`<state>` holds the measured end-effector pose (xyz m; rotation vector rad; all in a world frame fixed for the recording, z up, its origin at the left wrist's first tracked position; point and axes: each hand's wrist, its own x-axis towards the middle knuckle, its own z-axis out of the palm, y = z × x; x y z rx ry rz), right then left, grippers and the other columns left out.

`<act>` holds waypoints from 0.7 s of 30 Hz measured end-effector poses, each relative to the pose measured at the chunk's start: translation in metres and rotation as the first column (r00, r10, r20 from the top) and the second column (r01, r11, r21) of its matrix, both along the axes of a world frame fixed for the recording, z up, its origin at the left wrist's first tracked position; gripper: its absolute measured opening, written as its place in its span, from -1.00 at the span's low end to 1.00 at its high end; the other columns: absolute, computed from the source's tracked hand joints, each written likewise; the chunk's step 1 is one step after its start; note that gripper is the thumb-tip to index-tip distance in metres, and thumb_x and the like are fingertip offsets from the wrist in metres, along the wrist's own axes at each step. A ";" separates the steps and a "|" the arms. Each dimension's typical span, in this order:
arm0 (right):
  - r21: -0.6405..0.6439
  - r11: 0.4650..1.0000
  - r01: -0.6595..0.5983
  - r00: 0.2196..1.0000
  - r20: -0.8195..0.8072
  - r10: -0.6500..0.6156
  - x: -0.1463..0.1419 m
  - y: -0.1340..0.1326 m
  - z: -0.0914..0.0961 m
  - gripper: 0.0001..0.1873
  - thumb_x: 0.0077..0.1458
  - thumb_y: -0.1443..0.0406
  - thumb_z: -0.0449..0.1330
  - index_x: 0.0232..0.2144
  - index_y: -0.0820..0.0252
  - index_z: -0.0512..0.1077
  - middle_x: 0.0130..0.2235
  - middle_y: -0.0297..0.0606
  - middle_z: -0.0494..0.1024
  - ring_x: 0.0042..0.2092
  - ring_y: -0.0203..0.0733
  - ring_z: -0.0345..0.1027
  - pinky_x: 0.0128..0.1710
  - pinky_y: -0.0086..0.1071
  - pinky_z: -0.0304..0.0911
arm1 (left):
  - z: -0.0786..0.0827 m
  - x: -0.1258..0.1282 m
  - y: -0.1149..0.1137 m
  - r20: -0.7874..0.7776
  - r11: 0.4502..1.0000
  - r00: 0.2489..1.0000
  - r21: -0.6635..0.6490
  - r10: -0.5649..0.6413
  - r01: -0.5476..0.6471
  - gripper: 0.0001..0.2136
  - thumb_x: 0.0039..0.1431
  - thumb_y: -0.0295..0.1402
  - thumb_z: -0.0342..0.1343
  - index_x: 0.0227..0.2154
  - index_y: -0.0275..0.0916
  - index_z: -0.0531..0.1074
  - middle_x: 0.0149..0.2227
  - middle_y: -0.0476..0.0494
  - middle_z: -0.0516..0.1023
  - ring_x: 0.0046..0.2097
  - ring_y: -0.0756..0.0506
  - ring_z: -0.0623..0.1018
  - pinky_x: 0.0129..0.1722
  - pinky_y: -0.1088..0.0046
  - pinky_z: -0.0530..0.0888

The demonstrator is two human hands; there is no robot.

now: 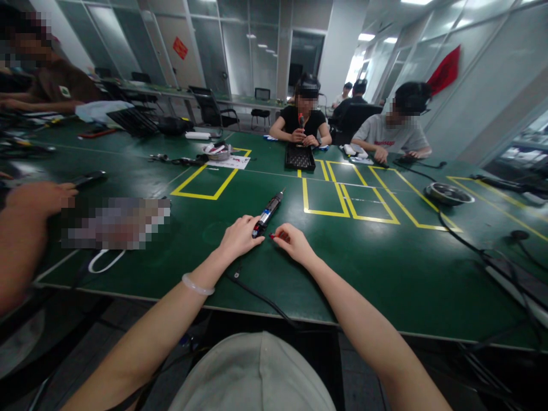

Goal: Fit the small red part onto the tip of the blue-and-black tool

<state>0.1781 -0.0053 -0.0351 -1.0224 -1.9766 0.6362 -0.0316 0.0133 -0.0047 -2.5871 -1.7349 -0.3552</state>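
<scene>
An electric screwdriver (268,213), slim and dark with a blue and silver middle, lies aslant over the green table, its thin tip pointing away from me. Parts of its inside seem to show at the near end. My left hand (241,236) is closed around that near end, with a pale bangle on the wrist. Just to the right, my right hand (291,242) pinches a small red part (272,236) between thumb and fingertips, a little apart from the screwdriver. A black cable (261,297) with a small metal end lies below both hands.
Yellow tape rectangles (325,213) mark the green table (385,274). Across it, one person works over a black tray (299,157); another sits to the right. A co-worker's arm (25,228) reaches in at left. A round metal-rimmed object (449,194) and cables lie at right.
</scene>
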 end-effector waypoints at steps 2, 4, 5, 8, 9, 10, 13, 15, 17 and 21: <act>0.044 0.999 0.005 0.996 0.089 -0.009 -0.001 -0.002 0.002 -0.94 0.15 0.29 0.15 -0.33 0.18 0.36 -0.31 -0.31 0.37 -0.36 -0.30 0.25 -0.33 -0.43 0.20 | -0.002 0.003 -0.001 0.017 0.999 0.998 -0.002 -0.055 0.055 -0.41 0.09 -0.09 0.12 0.19 -0.08 0.21 0.08 -0.17 0.38 0.05 -0.21 0.42 -0.11 0.30 0.45; 0.068 0.998 0.009 0.988 0.151 -0.020 -0.002 -0.004 0.004 -0.95 0.16 0.29 0.14 -0.32 0.17 0.36 -0.30 -0.31 0.36 -0.37 -0.29 0.24 -0.34 -0.43 0.18 | -0.005 0.005 -0.001 0.038 0.995 0.994 -0.007 -0.103 0.103 -0.42 0.10 -0.08 0.12 0.18 -0.07 0.21 0.07 -0.16 0.38 0.05 -0.20 0.42 -0.10 0.31 0.44; 0.078 0.997 0.010 0.985 0.174 -0.023 -0.002 -0.005 0.004 -0.95 0.16 0.29 0.14 -0.31 0.16 0.36 -0.29 -0.31 0.35 -0.38 -0.29 0.24 -0.34 -0.43 0.18 | -0.006 0.005 -0.001 0.049 0.992 0.991 -0.009 -0.124 0.124 -0.42 0.10 -0.08 0.11 0.18 -0.07 0.21 0.07 -0.15 0.38 0.05 -0.19 0.42 -0.09 0.31 0.44; 0.110 0.994 -0.001 0.975 0.219 -0.023 -0.004 -0.007 0.005 -0.95 0.18 0.29 0.12 -0.29 0.15 0.36 -0.23 -0.27 0.38 -0.35 -0.27 0.26 -0.33 -0.43 0.18 | -0.007 0.007 -0.002 0.070 0.985 0.983 -0.008 -0.172 0.173 -0.43 0.12 -0.07 0.10 0.19 -0.07 0.20 0.09 -0.15 0.37 0.06 -0.18 0.42 -0.07 0.33 0.43; 0.116 0.993 -0.006 0.972 0.232 -0.022 -0.005 -0.008 0.004 -0.94 0.18 0.30 0.12 -0.29 0.15 0.36 -0.20 -0.26 0.39 -0.33 -0.26 0.27 -0.31 -0.43 0.19 | -0.007 0.007 -0.003 0.069 0.983 0.980 -0.007 -0.184 0.185 -0.43 0.12 -0.08 0.10 0.19 -0.08 0.19 0.09 -0.15 0.37 0.06 -0.18 0.42 -0.07 0.33 0.43; 0.122 0.993 -0.009 0.969 0.246 -0.022 -0.005 -0.008 0.004 -0.94 0.18 0.30 0.13 -0.28 0.15 0.37 -0.17 -0.25 0.40 -0.30 -0.25 0.29 -0.30 -0.43 0.19 | -0.007 0.008 -0.004 0.067 0.981 0.979 -0.006 -0.192 0.193 -0.42 0.12 -0.09 0.10 0.19 -0.08 0.19 0.09 -0.15 0.37 0.06 -0.18 0.42 -0.07 0.33 0.44; 0.128 0.992 -0.003 0.960 0.278 -0.033 -0.006 -0.008 0.004 -0.94 0.17 0.30 0.14 -0.28 0.14 0.39 -0.13 -0.24 0.41 -0.26 -0.24 0.31 -0.28 -0.43 0.21 | -0.005 0.009 -0.008 0.052 0.978 0.977 -0.003 -0.208 0.208 -0.42 0.12 -0.10 0.11 0.20 -0.08 0.17 0.11 -0.17 0.35 0.06 -0.18 0.41 -0.12 0.34 0.45; 0.122 0.993 0.002 0.959 0.282 -0.037 -0.005 -0.008 0.003 -0.94 0.16 0.30 0.16 -0.28 0.14 0.40 -0.13 -0.25 0.42 -0.27 -0.25 0.32 -0.28 -0.43 0.21 | -0.004 0.010 -0.010 0.044 0.978 0.977 -0.003 -0.210 0.211 -0.41 0.12 -0.10 0.10 0.20 -0.08 0.16 0.12 -0.17 0.33 0.07 -0.19 0.40 -0.14 0.35 0.46; 0.112 0.994 -0.008 0.962 0.274 -0.023 -0.004 -0.007 0.003 -0.92 0.15 0.31 0.17 -0.26 0.14 0.42 -0.12 -0.25 0.42 -0.27 -0.26 0.32 -0.26 -0.43 0.22 | -0.003 0.010 -0.011 0.039 0.977 0.977 -0.008 -0.211 0.211 -0.42 0.12 -0.10 0.11 0.20 -0.08 0.16 0.13 -0.17 0.33 0.08 -0.19 0.40 -0.16 0.35 0.46; 0.103 0.994 -0.024 0.969 0.247 -0.003 -0.002 -0.005 0.002 -0.90 0.15 0.35 0.15 -0.25 0.14 0.44 -0.10 -0.24 0.43 -0.26 -0.27 0.33 -0.23 -0.42 0.23 | -0.001 0.011 -0.011 0.045 0.978 0.977 -0.024 -0.207 0.208 -0.41 0.10 -0.10 0.13 0.19 -0.07 0.17 0.12 -0.16 0.32 0.09 -0.19 0.40 -0.13 0.35 0.46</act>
